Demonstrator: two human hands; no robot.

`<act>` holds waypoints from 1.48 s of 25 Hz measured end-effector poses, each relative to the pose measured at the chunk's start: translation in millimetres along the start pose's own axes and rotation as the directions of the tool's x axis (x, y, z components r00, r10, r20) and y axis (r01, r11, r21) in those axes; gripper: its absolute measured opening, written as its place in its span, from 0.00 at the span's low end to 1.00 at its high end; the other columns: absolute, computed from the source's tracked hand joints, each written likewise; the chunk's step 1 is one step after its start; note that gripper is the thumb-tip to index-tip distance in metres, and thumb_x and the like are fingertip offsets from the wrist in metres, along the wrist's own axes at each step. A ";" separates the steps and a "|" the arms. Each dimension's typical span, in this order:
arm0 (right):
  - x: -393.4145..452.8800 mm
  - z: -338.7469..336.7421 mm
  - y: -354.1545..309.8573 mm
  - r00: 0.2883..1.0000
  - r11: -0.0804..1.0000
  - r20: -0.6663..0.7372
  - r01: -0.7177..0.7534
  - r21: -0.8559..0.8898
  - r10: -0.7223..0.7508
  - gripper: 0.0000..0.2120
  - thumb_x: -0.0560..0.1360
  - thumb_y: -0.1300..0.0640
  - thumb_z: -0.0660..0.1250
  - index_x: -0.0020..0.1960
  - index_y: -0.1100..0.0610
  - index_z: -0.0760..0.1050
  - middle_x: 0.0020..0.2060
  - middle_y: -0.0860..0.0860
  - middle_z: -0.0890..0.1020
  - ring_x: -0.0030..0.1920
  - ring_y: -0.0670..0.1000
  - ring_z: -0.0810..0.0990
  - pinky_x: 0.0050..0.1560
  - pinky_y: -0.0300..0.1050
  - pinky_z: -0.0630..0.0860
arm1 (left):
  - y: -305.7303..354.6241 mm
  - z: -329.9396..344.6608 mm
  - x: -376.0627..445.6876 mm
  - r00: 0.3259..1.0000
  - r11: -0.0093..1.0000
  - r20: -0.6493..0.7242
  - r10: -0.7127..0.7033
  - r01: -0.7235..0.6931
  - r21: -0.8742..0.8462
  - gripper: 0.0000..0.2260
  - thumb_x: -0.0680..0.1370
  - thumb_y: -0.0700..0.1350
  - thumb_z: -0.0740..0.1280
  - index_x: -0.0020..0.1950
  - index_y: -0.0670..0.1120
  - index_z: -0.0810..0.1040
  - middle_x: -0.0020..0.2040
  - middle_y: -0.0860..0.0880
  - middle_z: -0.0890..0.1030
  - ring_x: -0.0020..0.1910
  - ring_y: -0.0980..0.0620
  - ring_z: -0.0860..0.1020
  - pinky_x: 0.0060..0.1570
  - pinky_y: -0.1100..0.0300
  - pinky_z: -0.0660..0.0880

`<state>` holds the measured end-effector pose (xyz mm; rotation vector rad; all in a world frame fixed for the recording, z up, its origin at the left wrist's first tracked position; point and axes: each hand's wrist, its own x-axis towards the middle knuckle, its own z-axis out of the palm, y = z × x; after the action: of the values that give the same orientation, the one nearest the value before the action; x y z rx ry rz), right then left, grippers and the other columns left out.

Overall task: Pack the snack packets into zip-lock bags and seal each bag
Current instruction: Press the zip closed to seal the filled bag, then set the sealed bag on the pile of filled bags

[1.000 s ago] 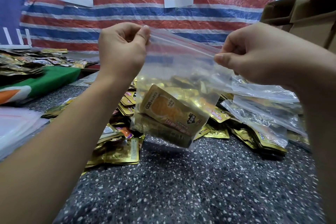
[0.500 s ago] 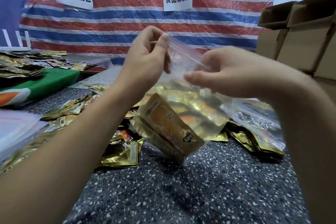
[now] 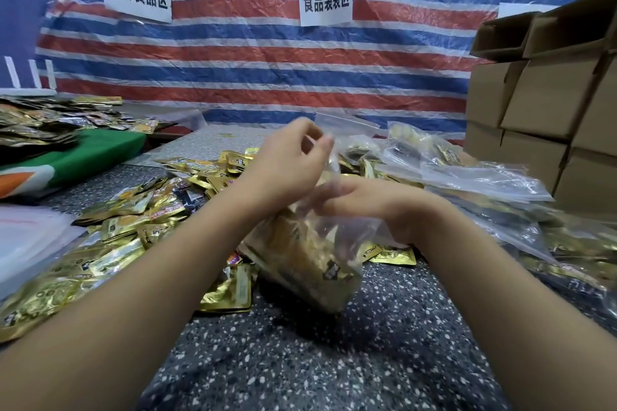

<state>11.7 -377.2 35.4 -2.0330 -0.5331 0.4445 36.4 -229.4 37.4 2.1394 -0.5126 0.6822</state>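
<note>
A clear zip-lock bag [image 3: 310, 253] filled with gold snack packets hangs low over the speckled table [image 3: 334, 360]. My left hand [image 3: 287, 167] pinches the bag's top near its left end, thumb and fingers curled on the plastic. My right hand [image 3: 360, 200] grips the bag's upper part just right of and below the left hand; the plastic partly covers its fingers. Loose gold snack packets [image 3: 133, 220] lie piled to the left and behind the bag.
Filled and empty clear bags [image 3: 467, 173] lie heaped at the right. Stacked cardboard boxes [image 3: 547, 103] stand at the far right. A green cloth [image 3: 96, 157] with more packets is at the left, white sheets [image 3: 30, 237] near the left edge. A striped tarp [image 3: 253, 60] closes the back.
Both hands have come down and together with the bag; they held its top stretched wide at chest height before, and now sit close above the table.
</note>
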 end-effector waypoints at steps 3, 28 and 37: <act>-3.4 -14.6 -0.8 0.960 0.952 -0.281 0.094 0.292 -0.009 0.16 0.78 0.70 0.61 0.40 0.58 0.83 0.36 0.55 0.85 0.30 0.49 0.82 0.29 0.42 0.79 | 0.6 -12.8 5.6 0.957 0.996 -0.291 0.019 -0.043 -0.077 0.07 0.82 0.49 0.60 0.49 0.48 0.73 0.40 0.57 0.75 0.38 0.62 0.73 0.36 0.70 0.69; 10.0 -53.3 40.5 0.675 0.809 -0.683 0.216 0.546 0.280 0.11 0.83 0.54 0.59 0.46 0.58 0.74 0.34 0.50 0.80 0.28 0.46 0.79 0.27 0.38 0.77 | -0.6 -14.7 -0.1 0.982 0.996 -0.166 0.089 -0.087 0.022 0.16 0.83 0.49 0.61 0.40 0.42 0.79 0.23 0.55 0.71 0.22 0.59 0.69 0.23 0.68 0.61; -2.5 -25.5 15.8 0.724 0.865 -0.687 0.307 0.397 0.059 0.17 0.83 0.50 0.58 0.39 0.56 0.72 0.26 0.49 0.77 0.29 0.47 0.79 0.28 0.38 0.76 | 8.3 -5.6 -6.6 0.983 0.988 -0.140 0.121 -0.106 0.114 0.14 0.84 0.48 0.59 0.42 0.43 0.73 0.33 0.50 0.74 0.33 0.50 0.71 0.33 0.54 0.66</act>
<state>25.6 -404.0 34.1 -1.4892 -0.0737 -0.2635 25.0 -228.9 41.0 2.1501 -0.5325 0.9418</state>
